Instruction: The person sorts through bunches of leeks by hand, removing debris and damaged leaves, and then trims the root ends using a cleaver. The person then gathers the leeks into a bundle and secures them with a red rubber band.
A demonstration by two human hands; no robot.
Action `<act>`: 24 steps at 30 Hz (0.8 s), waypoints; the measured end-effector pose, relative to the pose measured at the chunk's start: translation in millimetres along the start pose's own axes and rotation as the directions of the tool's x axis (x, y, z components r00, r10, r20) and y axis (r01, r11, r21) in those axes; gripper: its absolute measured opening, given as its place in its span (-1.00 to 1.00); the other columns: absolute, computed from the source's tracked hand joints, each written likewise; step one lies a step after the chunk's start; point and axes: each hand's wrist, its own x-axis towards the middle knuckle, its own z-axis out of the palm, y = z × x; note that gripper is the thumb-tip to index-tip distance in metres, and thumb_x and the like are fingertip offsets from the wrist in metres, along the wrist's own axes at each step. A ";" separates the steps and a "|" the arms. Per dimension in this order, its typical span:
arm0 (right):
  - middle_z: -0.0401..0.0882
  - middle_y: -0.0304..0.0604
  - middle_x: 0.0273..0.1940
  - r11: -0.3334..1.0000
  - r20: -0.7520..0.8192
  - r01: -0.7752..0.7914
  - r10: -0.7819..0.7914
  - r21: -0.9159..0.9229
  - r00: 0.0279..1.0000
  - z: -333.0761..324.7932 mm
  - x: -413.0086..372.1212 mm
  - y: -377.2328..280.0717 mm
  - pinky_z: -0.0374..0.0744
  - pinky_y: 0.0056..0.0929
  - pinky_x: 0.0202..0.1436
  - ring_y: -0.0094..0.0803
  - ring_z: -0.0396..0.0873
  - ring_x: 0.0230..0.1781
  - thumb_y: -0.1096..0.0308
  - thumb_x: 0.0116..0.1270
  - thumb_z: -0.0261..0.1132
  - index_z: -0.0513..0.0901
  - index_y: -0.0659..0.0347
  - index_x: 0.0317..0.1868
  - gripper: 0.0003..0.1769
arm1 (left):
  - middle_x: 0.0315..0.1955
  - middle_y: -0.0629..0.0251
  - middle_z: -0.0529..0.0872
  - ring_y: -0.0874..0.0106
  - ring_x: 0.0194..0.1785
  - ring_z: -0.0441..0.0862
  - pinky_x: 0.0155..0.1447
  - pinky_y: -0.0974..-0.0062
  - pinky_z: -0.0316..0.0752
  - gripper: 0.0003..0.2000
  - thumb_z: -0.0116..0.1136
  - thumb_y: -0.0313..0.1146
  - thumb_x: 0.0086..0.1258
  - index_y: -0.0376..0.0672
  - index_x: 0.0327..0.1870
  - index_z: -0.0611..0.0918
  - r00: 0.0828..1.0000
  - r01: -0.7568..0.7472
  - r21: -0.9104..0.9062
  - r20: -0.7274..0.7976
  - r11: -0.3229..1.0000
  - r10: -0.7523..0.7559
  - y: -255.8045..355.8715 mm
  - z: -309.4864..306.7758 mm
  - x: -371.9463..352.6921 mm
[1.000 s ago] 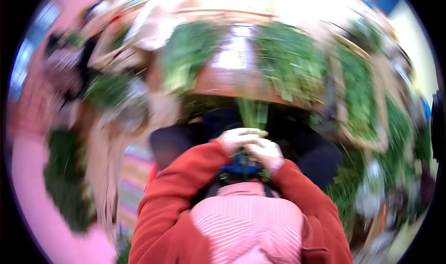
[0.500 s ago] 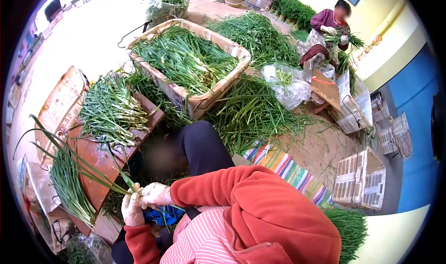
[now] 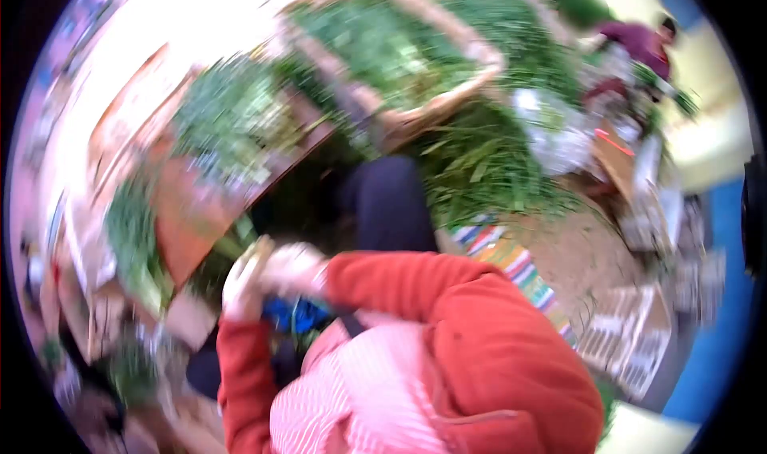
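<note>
My gloved left hand point(image 3: 242, 288) is closed on a few green garlic chives point(image 3: 236, 241), which stick up past its fingertips. My gloved right hand point(image 3: 294, 270) meets it from the right, its fingers curled in at the base of the same stalks; motion smears the detail there. To the left, a heap of cut chives point(image 3: 220, 122) lies on a brown board point(image 3: 188, 226). A separate bundle point(image 3: 134, 230) rests at the board's near left edge. Below my hands, something blue point(image 3: 296, 316) shows in my lap.
A large crate point(image 3: 435, 111) full of greens stands ahead, with loose greens point(image 3: 487, 162) piled beside it. A striped mat point(image 3: 519, 270), plastic bags point(image 3: 551, 130) and a pale crate point(image 3: 627, 334) lie to the right. A co-worker point(image 3: 639, 47) sits at the far right.
The view has swung and blurred, so the surroundings sit further right and the crate higher. My hands stay together. The long leaves that trailed to the left no longer show clearly.
</note>
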 end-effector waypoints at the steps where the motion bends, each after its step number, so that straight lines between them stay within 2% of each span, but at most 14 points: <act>1: 0.61 -0.24 -0.48 0.755 0.174 0.267 -0.202 -0.599 0.964 -8.9 16.3 9.1 0.51 -0.46 -0.53 -0.45 0.54 -0.59 0.23 0.15 0.18 0.67 0.17 -0.41 -0.79 | 0.08 0.11 0.50 0.36 0.10 0.48 0.18 0.49 0.33 -0.60 -0.05 -0.32 0.38 -0.36 0.17 0.39 0.999 0.036 0.040 -0.039 0.999 -0.035 -3.6 -3.9 6.8; 2: 0.60 -0.22 -0.49 0.929 0.072 0.169 -0.154 -0.329 0.985 -8.4 11.9 4.3 0.52 -0.47 -0.48 -0.45 0.54 -0.55 0.27 0.18 0.15 0.66 0.19 -0.41 -0.79 | 0.04 0.13 0.53 0.38 0.05 0.51 0.13 0.51 0.36 -0.59 0.00 -0.30 0.36 -0.35 0.16 0.40 0.996 0.092 -0.033 -0.014 0.995 -0.093 7.6 6.0 4.2; 3: 0.58 -0.20 -0.50 0.999 -0.020 0.036 -0.036 -0.024 0.999 -7.6 5.3 3.2 0.53 -0.48 -0.43 -0.45 0.54 -0.52 0.30 0.20 0.11 0.66 0.20 -0.41 -0.77 | 0.03 0.14 0.54 0.39 0.03 0.51 0.12 0.51 0.37 -0.59 0.02 -0.30 0.35 -0.35 0.15 0.41 0.995 0.096 0.012 -0.009 0.995 -0.096 5.6 1.8 10.5; 5: 0.51 -0.23 -0.58 0.990 -0.069 0.122 -0.117 0.071 0.991 -10.3 4.5 7.1 0.46 -0.53 -0.49 -0.51 0.49 -0.58 0.30 0.24 0.10 0.64 0.25 -0.42 -0.75 | 0.00 0.14 0.55 0.42 -0.02 0.53 0.08 0.52 0.38 -0.59 0.04 -0.30 0.33 -0.35 0.13 0.42 0.996 0.080 0.053 0.020 0.995 -0.082 3.6 -0.4 20.5; 6: 0.54 -0.26 -0.53 0.983 -0.082 0.120 -0.110 0.138 0.991 -13.0 6.0 9.8 0.42 -0.55 -0.57 -0.54 0.41 -0.63 0.40 0.24 0.15 0.63 0.27 -0.43 -0.82 | -0.01 0.15 0.56 0.43 -0.05 0.53 0.05 0.53 0.39 -0.60 0.04 -0.31 0.33 -0.35 0.12 0.43 0.997 0.066 0.044 0.030 0.997 -0.067 3.4 1.6 22.2; 9: 0.54 -0.27 -0.53 0.981 -0.129 0.107 -0.086 0.162 0.988 -13.9 7.7 12.1 0.41 -0.56 -0.55 -0.55 0.41 -0.62 0.38 0.28 0.15 0.63 0.27 -0.42 -0.81 | -0.03 0.14 0.57 0.44 -0.08 0.53 -0.04 0.57 0.39 -0.61 0.04 -0.31 0.33 -0.34 0.11 0.45 0.994 0.072 -0.001 0.077 0.997 -0.071 4.4 3.2 26.7; 12: 0.55 -0.29 -0.53 0.954 -0.183 0.214 -0.176 0.211 0.967 -16.1 9.9 17.5 0.41 -0.54 -0.54 -0.55 0.43 -0.61 0.37 0.28 0.16 0.64 0.26 -0.40 -0.82 | -0.04 0.16 0.58 0.50 -0.14 0.53 -0.15 0.63 0.38 -0.60 0.00 -0.27 0.35 -0.33 0.13 0.43 0.993 0.081 0.050 0.079 0.995 -0.084 10.6 17.9 27.1; 14: 0.56 -0.30 -0.52 0.956 -0.197 0.235 -0.199 0.175 0.960 -17.9 7.9 12.4 0.41 -0.53 -0.53 -0.54 0.45 -0.59 0.37 0.28 0.18 0.64 0.25 -0.38 -0.84 | -0.03 0.18 0.58 0.51 -0.16 0.53 -0.18 0.64 0.38 -0.58 -0.05 -0.20 0.38 -0.31 0.15 0.43 1.000 -0.017 0.141 0.009 0.990 0.016 7.4 22.6 34.9; 16: 0.58 -0.29 -0.50 0.966 -0.175 0.260 -0.256 0.004 0.951 -22.9 7.3 8.6 0.42 -0.52 -0.51 -0.55 0.46 -0.57 0.37 0.26 0.19 0.63 0.24 -0.39 -0.85 | 0.03 0.13 0.54 0.39 0.00 0.53 0.10 0.49 0.40 -0.56 -0.01 -0.22 0.36 -0.33 0.16 0.40 0.998 0.064 0.090 -0.014 0.994 -0.063 20.9 37.2 29.8; 17: 0.57 -0.28 -0.51 0.954 -0.249 0.289 -0.261 0.080 0.932 -19.0 12.8 17.8 0.42 -0.52 -0.50 -0.55 0.46 -0.57 0.36 0.25 0.20 0.63 0.23 -0.41 -0.85 | 0.03 0.13 0.54 0.38 -0.01 0.53 0.15 0.46 0.38 -0.59 0.02 -0.28 0.35 -0.33 0.14 0.42 0.953 -0.303 0.552 0.153 0.777 0.263 10.7 30.5 33.2; 18: 0.57 -0.28 -0.52 0.933 -0.318 0.328 -0.269 0.151 0.909 -15.0 18.7 27.8 0.42 -0.51 -0.50 -0.55 0.46 -0.57 0.35 0.25 0.20 0.63 0.23 -0.42 -0.84 | 0.02 0.14 0.54 0.38 0.01 0.53 0.15 0.44 0.39 -0.63 0.03 -0.33 0.34 -0.34 0.11 0.44 0.999 0.013 -0.090 -0.048 0.996 -0.018 6.8 28.8 39.2; 20: 0.58 -0.24 -0.52 0.992 -0.155 0.120 -0.123 -0.024 0.980 -21.5 25.0 23.2 0.47 -0.48 -0.47 -0.49 0.48 -0.59 0.30 0.25 0.20 0.62 0.24 -0.40 -0.82 | 0.00 0.13 0.55 0.37 0.02 0.52 0.14 0.44 0.38 -0.65 0.01 -0.31 0.36 -0.34 0.08 0.47 0.997 0.005 0.003 -0.074 1.000 -0.005 6.3 27.3 41.4; 22: 0.57 -0.26 -0.54 0.959 -0.184 0.110 -0.062 0.262 0.981 -20.3 11.8 15.4 0.45 -0.51 -0.51 -0.51 0.46 -0.61 0.30 0.26 0.19 0.62 0.20 -0.43 -0.82 | -0.06 0.17 0.58 0.40 -0.05 0.53 0.08 0.48 0.40 -0.64 0.02 -0.28 0.35 -0.33 0.07 0.49 0.995 -0.049 0.040 -0.085 0.998 0.053 -0.9 23.0 43.6; 24: 0.55 -0.27 -0.56 0.933 -0.168 0.112 -0.057 0.342 0.984 -18.8 17.3 23.1 0.42 -0.56 -0.54 -0.54 0.43 -0.63 0.27 0.26 0.21 0.62 0.18 -0.44 -0.81 | -0.08 0.19 0.58 0.43 -0.08 0.54 0.06 0.50 0.40 -0.64 0.01 -0.26 0.36 -0.33 0.07 0.49 0.996 -0.025 0.056 -0.084 0.998 0.030 4.9 26.1 41.7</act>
